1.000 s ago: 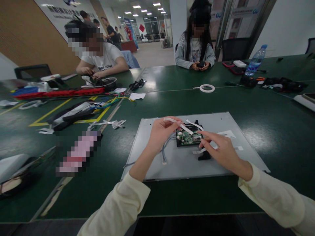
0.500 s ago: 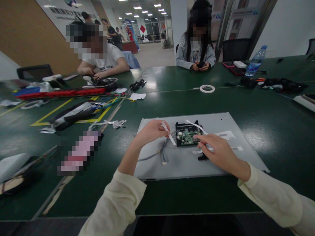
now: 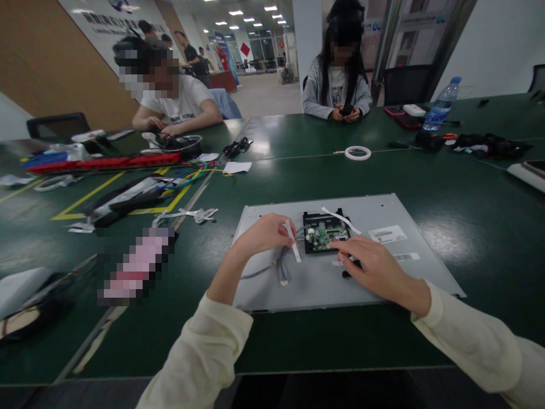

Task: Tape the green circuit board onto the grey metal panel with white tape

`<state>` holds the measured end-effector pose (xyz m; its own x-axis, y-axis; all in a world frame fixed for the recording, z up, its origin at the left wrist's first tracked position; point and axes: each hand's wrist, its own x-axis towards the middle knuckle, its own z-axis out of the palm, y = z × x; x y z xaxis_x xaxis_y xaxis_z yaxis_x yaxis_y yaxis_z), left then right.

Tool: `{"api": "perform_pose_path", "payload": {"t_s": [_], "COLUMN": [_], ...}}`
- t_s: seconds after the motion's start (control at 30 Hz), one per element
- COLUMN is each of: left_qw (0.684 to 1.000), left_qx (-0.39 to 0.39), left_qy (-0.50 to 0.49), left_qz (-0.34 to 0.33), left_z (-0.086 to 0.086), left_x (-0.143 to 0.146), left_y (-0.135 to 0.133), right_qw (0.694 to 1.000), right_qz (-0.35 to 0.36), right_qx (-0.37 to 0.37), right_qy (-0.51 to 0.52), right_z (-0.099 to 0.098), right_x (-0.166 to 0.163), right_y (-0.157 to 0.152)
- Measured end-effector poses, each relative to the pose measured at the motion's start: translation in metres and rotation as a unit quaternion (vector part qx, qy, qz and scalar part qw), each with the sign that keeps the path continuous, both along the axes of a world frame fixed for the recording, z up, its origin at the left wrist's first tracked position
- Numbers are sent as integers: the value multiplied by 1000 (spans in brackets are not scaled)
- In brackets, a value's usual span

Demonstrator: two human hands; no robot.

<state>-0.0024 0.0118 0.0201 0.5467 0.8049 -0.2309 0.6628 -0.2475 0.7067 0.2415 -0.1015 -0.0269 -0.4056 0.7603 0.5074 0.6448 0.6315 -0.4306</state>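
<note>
A grey metal panel (image 3: 315, 292) lies flat on the table in front of me. Pinched in the fingertips of my left hand (image 3: 266, 234) is a short white tape strip (image 3: 295, 250), hanging over the panel. My right hand (image 3: 377, 262) has its fingers apart, with the index fingertip at the lower edge of a green circuit board (image 3: 323, 238); whether it touches is unclear. The board sits in a black frame (image 3: 312, 218). Another white strip (image 3: 336, 216) crosses the frame's upper right corner. Grey cables (image 3: 281, 270) lie left of the frame. A black part (image 3: 347, 274) is partly hidden under my right hand.
A tape roll (image 3: 357, 153) lies beyond the panel. Crumpled tape (image 3: 200, 215) and a phone (image 3: 138, 264) are to the left, with a red strip (image 3: 106, 161) and cables farther back. A water bottle (image 3: 443, 105) stands back right. Two people sit opposite.
My left hand has lowered slightly with the tape strip. My right hand has shifted a little down and left, its index fingertip now at the board's lower edge.
</note>
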Motion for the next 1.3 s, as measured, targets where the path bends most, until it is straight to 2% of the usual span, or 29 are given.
{"api": "perform_pose_path", "payload": {"t_s": [0.33,0.43,0.57,0.73,1.07,1.3], "left_qw": [994,993,991,988,978,954], "left_qx": [77,83,96,120,163,259], "left_qy": [72,84,90,96,121,125], "left_qz": [-10,-8,-8,-19,-45,-80], "left_z": [-8,-9,-6,-4,-1,1], "left_x": [1,2,4,4,4,-3], "left_y": [2,2,-1,-4,-3,3], "right_qw": [1000,998,986,975,974,974], "right_qz": [12,56,110,95,103,106], "right_qx": [4,23,36,42,24,-17], "right_qy": [-2,-31,-122,-195,-199,-198], "right_z": [-3,1,4,-1,-6,-8], "right_x": [-2,-13,-34,-54,-63,-63], "right_y": [-1,-4,-6,2,3,1]}}
